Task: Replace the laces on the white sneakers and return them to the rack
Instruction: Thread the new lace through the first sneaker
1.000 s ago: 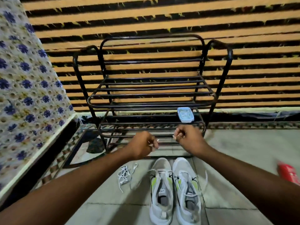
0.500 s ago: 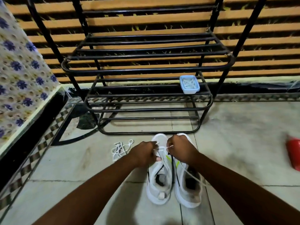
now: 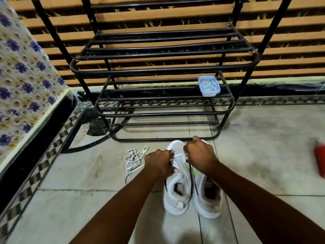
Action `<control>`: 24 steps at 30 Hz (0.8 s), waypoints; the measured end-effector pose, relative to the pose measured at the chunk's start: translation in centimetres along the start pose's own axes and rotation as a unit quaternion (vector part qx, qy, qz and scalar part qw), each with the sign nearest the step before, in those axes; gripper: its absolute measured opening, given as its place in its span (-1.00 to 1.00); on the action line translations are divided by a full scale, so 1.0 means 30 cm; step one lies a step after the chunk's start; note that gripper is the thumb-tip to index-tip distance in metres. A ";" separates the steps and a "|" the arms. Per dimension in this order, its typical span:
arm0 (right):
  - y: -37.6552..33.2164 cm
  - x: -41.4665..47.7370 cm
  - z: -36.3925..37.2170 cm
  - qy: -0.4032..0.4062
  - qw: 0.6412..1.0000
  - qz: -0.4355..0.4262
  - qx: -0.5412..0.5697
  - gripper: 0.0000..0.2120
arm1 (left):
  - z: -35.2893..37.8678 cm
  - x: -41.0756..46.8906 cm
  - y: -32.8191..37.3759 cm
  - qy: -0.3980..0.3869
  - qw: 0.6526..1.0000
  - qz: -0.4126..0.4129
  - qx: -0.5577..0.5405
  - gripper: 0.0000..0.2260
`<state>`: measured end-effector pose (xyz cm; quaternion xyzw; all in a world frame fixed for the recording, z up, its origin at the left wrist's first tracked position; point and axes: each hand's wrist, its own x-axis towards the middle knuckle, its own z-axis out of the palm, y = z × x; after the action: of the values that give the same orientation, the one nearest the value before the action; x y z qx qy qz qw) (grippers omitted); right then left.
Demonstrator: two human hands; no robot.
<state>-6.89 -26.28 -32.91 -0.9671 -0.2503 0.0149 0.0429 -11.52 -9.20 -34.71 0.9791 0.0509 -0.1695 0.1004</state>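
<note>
Since a second ago both hands have dropped from in front of the rack's (image 3: 158, 67) lower rails to the front of the sneakers (image 3: 176, 203), which stand side by side on the floor (image 3: 88, 199) at lower centre of the frame, just short of the rack's bottom bar. The left hand (image 3: 159, 162) is clenched on a white lace (image 3: 172, 151), whose tip pokes out of the fist toward the right hand (image 3: 200, 155). That hand is curled tight too and seems to pinch the other end, though the strand there is mostly hidden. Both shoes lie with heels toward the bottom of the frame and toes toward the rack, so the eyelet rows run up and down the picture. The hands sit at the toe end of the shoe nearer the frame's left, one on each flank; the right hand also covers the other shoe's toe. Lacing likely proceeds from here down toward the heel, each hand working its own side. A loose lace (image 3: 133, 161) lies in a heap just left of the left hand, and a small blue tub (image 3: 209, 86) rests on the rack's middle shelf.
</note>
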 end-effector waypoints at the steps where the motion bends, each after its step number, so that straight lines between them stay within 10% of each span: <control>1: 0.002 -0.004 -0.006 -0.002 1.000 0.003 -0.002 -0.90 | -0.001 0.000 0.002 0.001 1.000 -0.001 0.000 -0.31; 24: 0.040 -0.048 -0.077 0.017 0.999 0.019 0.045 -0.88 | -0.001 -0.010 0.010 0.000 1.000 -0.010 -0.014 -0.27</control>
<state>-7.47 -28.19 -30.70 -0.9689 -0.2301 0.0105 0.0903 -11.75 -9.49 -34.52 0.9770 0.0634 -0.1696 0.1123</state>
